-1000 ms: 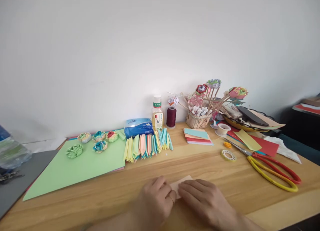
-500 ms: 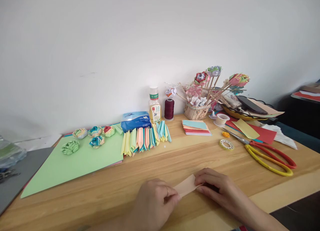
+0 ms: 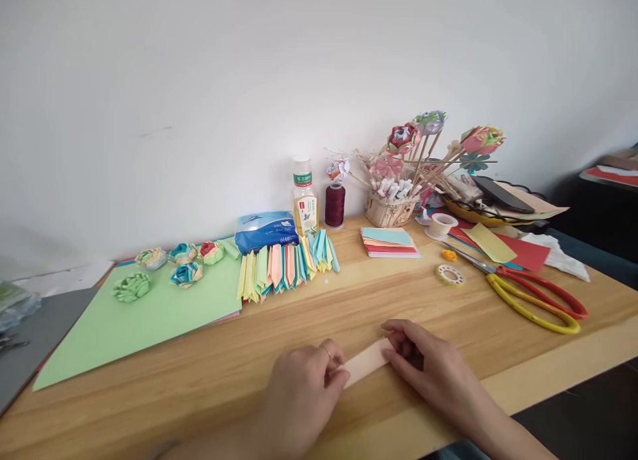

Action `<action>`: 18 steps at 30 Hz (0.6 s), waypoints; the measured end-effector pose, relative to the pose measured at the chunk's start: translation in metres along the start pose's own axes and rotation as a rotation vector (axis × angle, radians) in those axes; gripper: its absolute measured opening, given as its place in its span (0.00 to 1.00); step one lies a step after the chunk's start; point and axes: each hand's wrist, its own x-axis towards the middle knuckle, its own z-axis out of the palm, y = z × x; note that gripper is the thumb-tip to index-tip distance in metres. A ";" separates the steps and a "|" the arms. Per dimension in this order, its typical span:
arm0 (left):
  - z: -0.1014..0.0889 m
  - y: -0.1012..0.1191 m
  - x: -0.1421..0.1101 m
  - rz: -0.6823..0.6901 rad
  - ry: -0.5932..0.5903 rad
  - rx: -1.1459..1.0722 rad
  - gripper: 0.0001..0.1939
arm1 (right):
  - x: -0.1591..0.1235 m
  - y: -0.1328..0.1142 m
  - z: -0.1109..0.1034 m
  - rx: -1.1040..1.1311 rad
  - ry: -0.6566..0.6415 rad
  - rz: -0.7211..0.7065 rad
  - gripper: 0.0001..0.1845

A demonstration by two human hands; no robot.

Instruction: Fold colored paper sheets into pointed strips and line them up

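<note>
A folded strip of peach paper [image 3: 365, 362] lies on the wooden table [image 3: 209, 373] near its front edge. My left hand [image 3: 304, 397] pinches the strip's left end with curled fingers. My right hand [image 3: 428, 367] presses down on the strip's right end, fingers bent over it. Both hands rest on the tabletop, and the middle of the strip shows between them.
Behind are a row of folded coloured paper pieces [image 3: 284, 266], a green sheet [image 3: 144, 314] with paper flowers [image 3: 185, 274], a tissue pack [image 3: 266, 230], a bottle [image 3: 304, 197], a thread spool [image 3: 335, 205], a paper stack [image 3: 389, 242], tape rolls [image 3: 450, 274] and red-yellow scissors [image 3: 533, 299].
The paper has gone from a wider sheet under both hands to a narrow strip held at its ends. My hands moved apart, and the view tilted down a little.
</note>
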 end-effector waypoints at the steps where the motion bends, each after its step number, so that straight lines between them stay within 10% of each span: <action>1: 0.001 0.000 0.001 -0.010 0.000 0.006 0.04 | -0.001 0.000 0.002 -0.032 0.022 -0.010 0.13; 18: 0.005 -0.005 0.000 0.094 0.048 0.197 0.04 | -0.002 -0.010 0.003 -0.119 0.080 0.019 0.03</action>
